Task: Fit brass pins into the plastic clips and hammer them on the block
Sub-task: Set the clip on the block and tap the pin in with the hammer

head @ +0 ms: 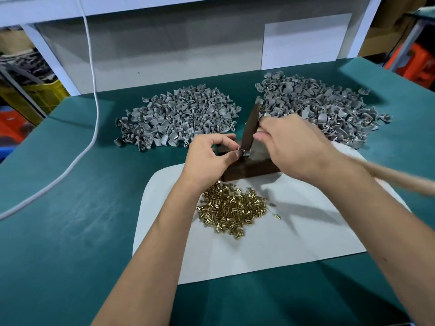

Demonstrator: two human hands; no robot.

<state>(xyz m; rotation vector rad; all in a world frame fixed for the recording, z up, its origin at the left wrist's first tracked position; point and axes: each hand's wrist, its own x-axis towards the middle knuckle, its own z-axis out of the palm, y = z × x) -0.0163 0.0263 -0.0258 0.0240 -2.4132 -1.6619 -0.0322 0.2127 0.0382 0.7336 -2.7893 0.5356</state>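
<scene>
Brass pins (231, 208) heaped nearest, hammering underway

Left hand (211, 156) pinches a clip (244, 152) steady on the block (249, 168); right hand (292, 147) grips the hammer (250, 128), striking.

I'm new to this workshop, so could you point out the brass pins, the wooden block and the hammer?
brass pins (231, 209): head view, middle of the heap.
wooden block (249, 169): head view, its near side face.
hammer (250, 124): head view, its dark head.

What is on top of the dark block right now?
A small clip sits on the block, pinched by the left hand; the hammer head touches it. Whether a pin is in it is hidden.
</scene>
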